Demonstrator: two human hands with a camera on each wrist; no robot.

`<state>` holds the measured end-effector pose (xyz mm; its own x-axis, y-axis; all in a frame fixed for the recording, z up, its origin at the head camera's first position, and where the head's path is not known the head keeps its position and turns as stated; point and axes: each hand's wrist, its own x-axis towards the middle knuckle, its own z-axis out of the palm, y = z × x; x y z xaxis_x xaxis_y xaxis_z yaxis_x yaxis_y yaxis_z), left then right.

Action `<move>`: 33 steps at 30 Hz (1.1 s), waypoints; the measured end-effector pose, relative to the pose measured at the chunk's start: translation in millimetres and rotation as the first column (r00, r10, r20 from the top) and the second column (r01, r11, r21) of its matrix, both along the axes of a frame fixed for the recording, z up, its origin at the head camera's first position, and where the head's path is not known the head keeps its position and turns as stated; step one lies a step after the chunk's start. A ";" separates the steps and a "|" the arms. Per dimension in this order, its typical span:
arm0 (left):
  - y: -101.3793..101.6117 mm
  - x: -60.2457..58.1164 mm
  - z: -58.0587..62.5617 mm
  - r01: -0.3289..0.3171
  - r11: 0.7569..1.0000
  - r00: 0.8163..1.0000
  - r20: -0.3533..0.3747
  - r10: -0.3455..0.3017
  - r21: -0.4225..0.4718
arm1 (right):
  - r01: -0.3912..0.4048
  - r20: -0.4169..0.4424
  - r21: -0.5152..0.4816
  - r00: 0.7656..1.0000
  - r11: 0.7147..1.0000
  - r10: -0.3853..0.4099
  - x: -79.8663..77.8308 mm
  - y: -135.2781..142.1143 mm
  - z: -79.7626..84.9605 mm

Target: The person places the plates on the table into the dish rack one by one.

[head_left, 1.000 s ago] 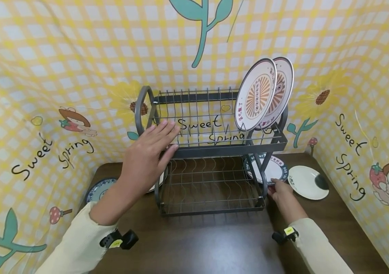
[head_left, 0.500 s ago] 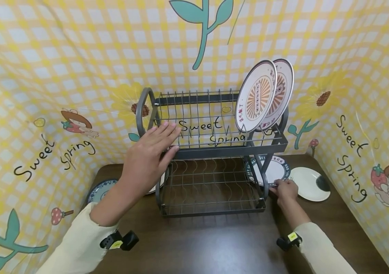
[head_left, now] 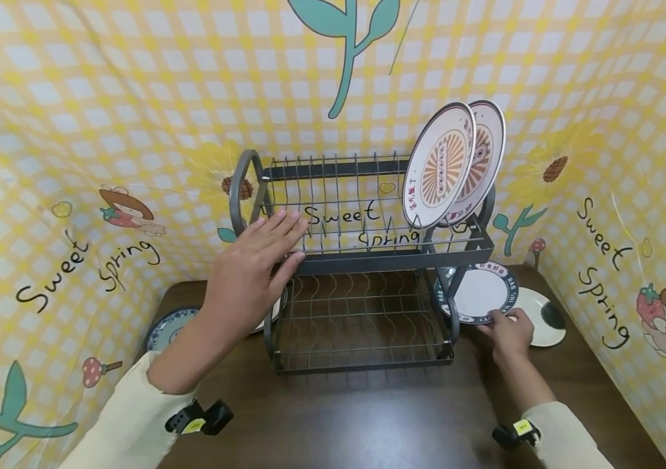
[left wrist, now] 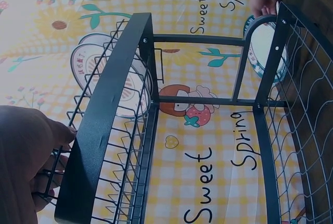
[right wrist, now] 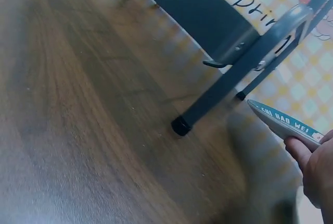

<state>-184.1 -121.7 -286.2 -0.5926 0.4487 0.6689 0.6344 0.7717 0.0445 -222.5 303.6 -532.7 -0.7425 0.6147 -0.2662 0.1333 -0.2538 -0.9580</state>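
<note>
A dark two-tier dish rack stands on the table. My left hand rests on the front left corner of its upper tier, fingers extended over the wires and thumb by the front rail. In the left wrist view, the left hand touches the wires beside the rail. My right hand pinches the near edge of a white plate with a lettered blue-green rim, right of the rack. The right wrist view shows the plate tilted, raised off the table, with the right thumb underneath.
Two patterned white plates, the front plate overlapping the rear plate, stand upright at the upper tier's right end. A white plate with a dark patch lies at right. A blue-patterned plate lies at left, partly behind my arm.
My right hand has moved right with the blue-green-rimmed plate, which comes out from behind the rack's side and now overlaps the dark-patched plate in view. The left hand stays in place.
</note>
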 end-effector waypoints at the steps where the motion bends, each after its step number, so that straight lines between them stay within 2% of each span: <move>1: 0.0 0.0 -0.2 0.002 1.000 1.000 -0.003 -0.002 0.002 | 0.007 -0.018 -0.011 1.000 1.000 -0.008 2.0 1.7 2.2; 4: -0.3 0.4 -0.9 0.003 1.000 1.000 -0.004 -0.003 0.006 | 0.044 -0.099 -0.042 0.994 0.998 -0.048 9.1 4.6 9.6; 10: -0.7 0.7 -2.3 0.005 1.000 1.000 -0.006 -0.005 0.013 | 0.114 -0.241 -0.088 0.961 0.990 -0.132 26.1 4.7 30.2; 14: -0.7 0.5 -2.7 0.002 1.000 1.000 -0.008 -0.001 0.008 | 0.122 -0.276 -0.138 0.948 0.983 -0.156 32.7 5.2 45.8; 20: -0.1 -1.1 -2.7 0.010 1.000 1.000 -0.013 -0.010 0.011 | 0.137 -0.316 -0.251 0.924 0.958 -0.215 37.5 6.3 65.2; 25: 0.3 -1.0 -2.4 0.013 1.000 1.000 -0.019 -0.013 0.010 | 0.122 -0.347 -0.291 0.911 0.949 -0.224 43.1 3.9 81.8; 33: -0.1 -0.6 -2.6 0.006 1.000 1.000 -0.012 -0.006 0.009 | 0.043 -0.426 -0.394 0.877 0.918 -0.223 48.1 2.5 109.4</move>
<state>-184.7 -121.9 -288.7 -0.5816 0.4464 0.6800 0.6398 0.7673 0.0435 -174.4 306.2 -423.4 -0.7523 0.6433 -0.1423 -0.3531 -0.5760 -0.7373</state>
